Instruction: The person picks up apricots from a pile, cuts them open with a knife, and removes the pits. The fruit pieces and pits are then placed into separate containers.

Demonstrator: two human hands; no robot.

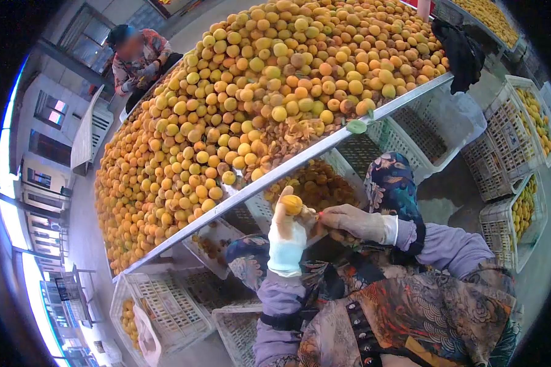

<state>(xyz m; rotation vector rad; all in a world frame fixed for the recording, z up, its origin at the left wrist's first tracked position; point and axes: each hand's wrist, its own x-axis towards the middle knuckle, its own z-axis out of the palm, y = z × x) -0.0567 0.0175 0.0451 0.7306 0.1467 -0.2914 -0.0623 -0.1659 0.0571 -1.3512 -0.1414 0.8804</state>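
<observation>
My left hand [283, 225], in a pale glove with a light blue cuff, grips a yellow-orange apricot [292, 205] near its fingertips. Close beside it, my right hand [356, 224] wears a beige glove. Its fingers are pinched together around something small with a red spot, too small to name. Both hands are over a crate holding split, darker apricots [324, 183]. Just beyond them, the metal edge [245, 194] of a sloping table borders a large heap of whole apricots [226, 116]. Torn apricot pieces [300, 131] lie near that edge.
Plastic crates [171, 309] stand at the lower left, and stacked crates with apricots [502, 140] stand at the right. An open crate [431, 131] sits under the table edge. A black cloth [459, 55] hangs from the table corner. Another person [142, 58] sits across the heap.
</observation>
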